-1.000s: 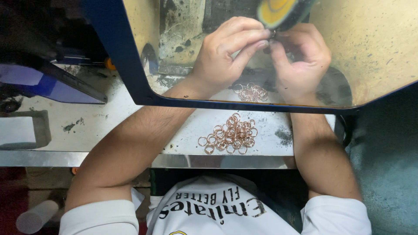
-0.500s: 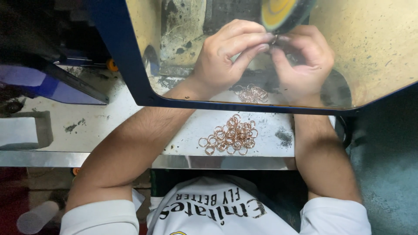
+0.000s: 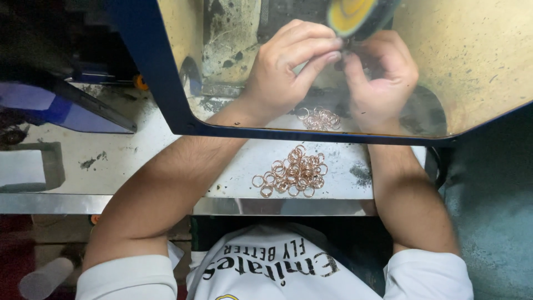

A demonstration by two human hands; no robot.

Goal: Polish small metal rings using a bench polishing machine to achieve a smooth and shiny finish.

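Grey and scuffed, the metal workbench [image 3: 166,166] runs across the head view, with a dust-stained transparent guard in a dark blue frame [image 3: 166,83] standing over its far part. Both hands work behind that guard, seen through the yellowed pane.

Left hand [image 3: 283,72] is curled, its fingers [image 3: 319,47] bent forward and closed toward the thumb at a point just under the spinning yellow-faced polishing wheel [image 3: 355,14]. Right hand [image 3: 380,78] meets it there, fingertips pressed in from the other side. Whatever small piece the two hands pinch between them is hidden by the fingertips and the wheel's edge; I cannot tell its shape or how it sits in the grip.

Nearer the person, outside the guard, a loose pile of copper-coloured metal rings [image 3: 294,172] lies on the bench between the forearms, touching neither. A second, smaller heap of similar rings [image 3: 319,118] sits behind the pane, just below the hands. A tilted blue-violet panel [image 3: 61,114] stands at the bench's left.
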